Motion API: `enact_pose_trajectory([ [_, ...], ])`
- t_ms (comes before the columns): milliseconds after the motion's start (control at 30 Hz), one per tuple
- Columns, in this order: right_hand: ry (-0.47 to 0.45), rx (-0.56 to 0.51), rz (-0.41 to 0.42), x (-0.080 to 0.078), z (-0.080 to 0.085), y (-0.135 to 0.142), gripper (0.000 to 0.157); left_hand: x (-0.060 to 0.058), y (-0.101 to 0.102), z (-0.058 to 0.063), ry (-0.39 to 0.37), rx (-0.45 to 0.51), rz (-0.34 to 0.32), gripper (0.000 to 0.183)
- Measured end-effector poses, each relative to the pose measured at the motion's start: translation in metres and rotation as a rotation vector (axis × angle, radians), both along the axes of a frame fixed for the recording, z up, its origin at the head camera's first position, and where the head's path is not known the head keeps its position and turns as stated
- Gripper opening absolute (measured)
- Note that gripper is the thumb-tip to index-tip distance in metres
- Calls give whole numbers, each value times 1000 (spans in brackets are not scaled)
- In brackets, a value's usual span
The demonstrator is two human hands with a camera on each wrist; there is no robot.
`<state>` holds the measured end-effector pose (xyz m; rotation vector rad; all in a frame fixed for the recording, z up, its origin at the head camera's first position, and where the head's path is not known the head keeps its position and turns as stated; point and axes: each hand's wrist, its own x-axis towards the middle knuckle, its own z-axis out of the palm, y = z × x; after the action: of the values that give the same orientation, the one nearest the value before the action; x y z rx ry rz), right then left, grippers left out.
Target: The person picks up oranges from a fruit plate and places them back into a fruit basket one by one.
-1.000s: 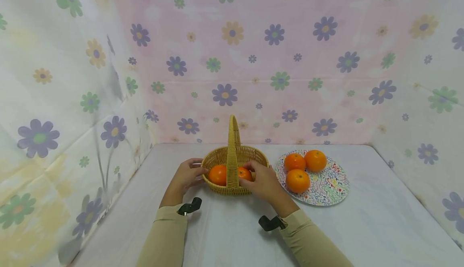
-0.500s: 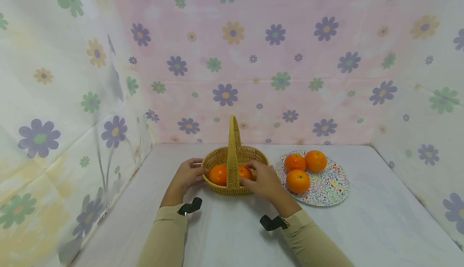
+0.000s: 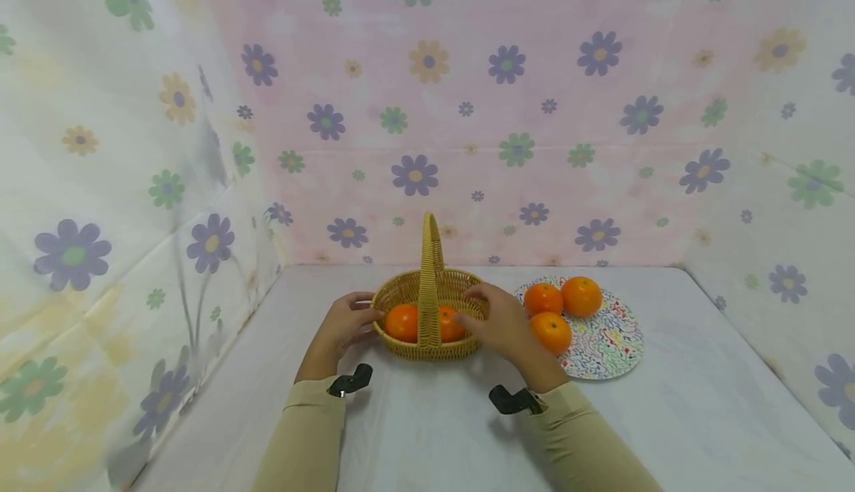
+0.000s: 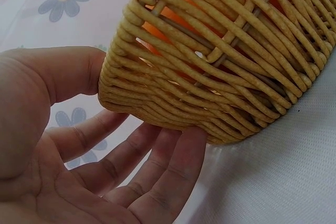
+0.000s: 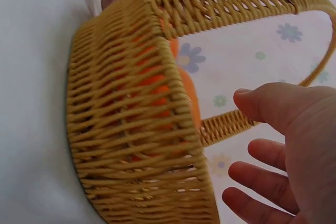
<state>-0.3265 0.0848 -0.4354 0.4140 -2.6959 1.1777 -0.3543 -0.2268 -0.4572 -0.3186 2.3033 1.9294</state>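
A wicker basket (image 3: pixel 429 284) with a tall arched handle stands on the table. Two oranges lie in it, the left orange (image 3: pixel 401 323) and the right orange (image 3: pixel 450 326), partly behind the handle. At the basket's left end my left hand (image 3: pixel 339 326) holds the rim. Seen from the left wrist, its thumb is at the rim and its fingers (image 4: pixel 176 174) support the outer wall. My right hand (image 3: pixel 502 323) hovers over the right end, fingers spread and holding nothing. In the right wrist view its thumb and fingers stand apart from the orange (image 5: pixel 190 98).
To the right, a round plate (image 3: pixel 611 347) with colourful speckles bears three oranges (image 3: pixel 582 297), one partly covered by my right hand. White cloth covers the table (image 3: pixel 414 433). Flower-printed cloth (image 3: pixel 467 106) hangs behind and at both sides.
My right hand has let go of the right orange in the basket and drawn back up and to the right. The left hand stays at the rim.
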Motion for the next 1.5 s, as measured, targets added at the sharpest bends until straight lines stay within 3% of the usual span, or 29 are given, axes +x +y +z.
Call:
enact_pose_trajectory([
  [200, 23, -52, -31, -3, 10, 17, 44, 1, 1, 1, 0, -6, -1, 56],
  [600, -75, -75, -162, -7, 31, 66, 45, 0, 2, 1, -5, -15, 7, 54],
  [900, -9, -124, -243, -11, 30, 103, 44, -1, 1, -2, -2, -12, 4, 57],
  [1267, -102, -149, -382, -14, 24, 138, 50, -1, 0, -3, 0, -20, 1, 58],
  [1500, -149, -230, -419, -19, 10, 156, 58, -1, 1, -2, -3, -17, 3, 57],
])
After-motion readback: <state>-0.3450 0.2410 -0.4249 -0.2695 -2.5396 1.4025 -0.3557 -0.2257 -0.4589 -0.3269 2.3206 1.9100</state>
